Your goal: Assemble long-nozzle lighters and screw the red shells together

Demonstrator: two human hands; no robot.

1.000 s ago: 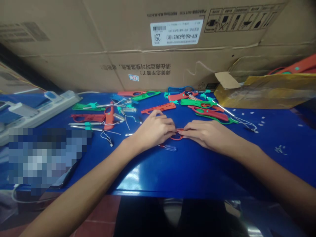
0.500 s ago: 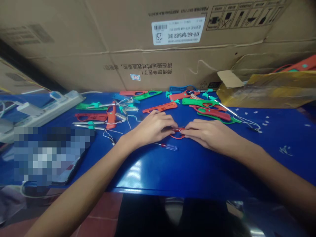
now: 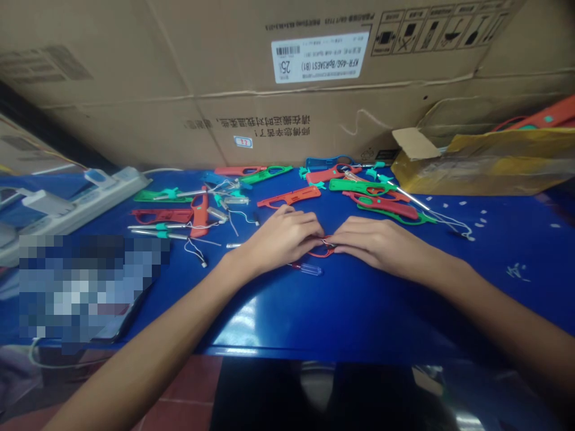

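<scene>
Between my two hands is a red utility lighter casing (image 3: 321,253), its loop showing below the fingertips and the rest covered. My left hand (image 3: 287,236) pinches its left side, and my right hand (image 3: 375,242) pinches its right side. Thin wires lie at the fingertips, too small to make out well. A metal tube end (image 3: 232,245) pokes out beyond my left wrist; whether it joins the casing is hidden. Just under my left hand lies a screwdriver (image 3: 309,269) with a clear handle. Behind my fingers rests an orange lighter half (image 3: 291,196).
Red and green lighter casings (image 3: 381,206) lie at the back, with metal tubes and wires (image 3: 175,230) to the left. A power strip (image 3: 90,203) and a pixelated dark device (image 3: 130,311) are at left. A taped carton (image 3: 494,161) stands right, before a large cardboard sheet (image 3: 179,131).
The metal tube end has come into sight left of my left wrist. The red loop has shifted slightly down between my fingers. The whole view has moved a little.
</scene>
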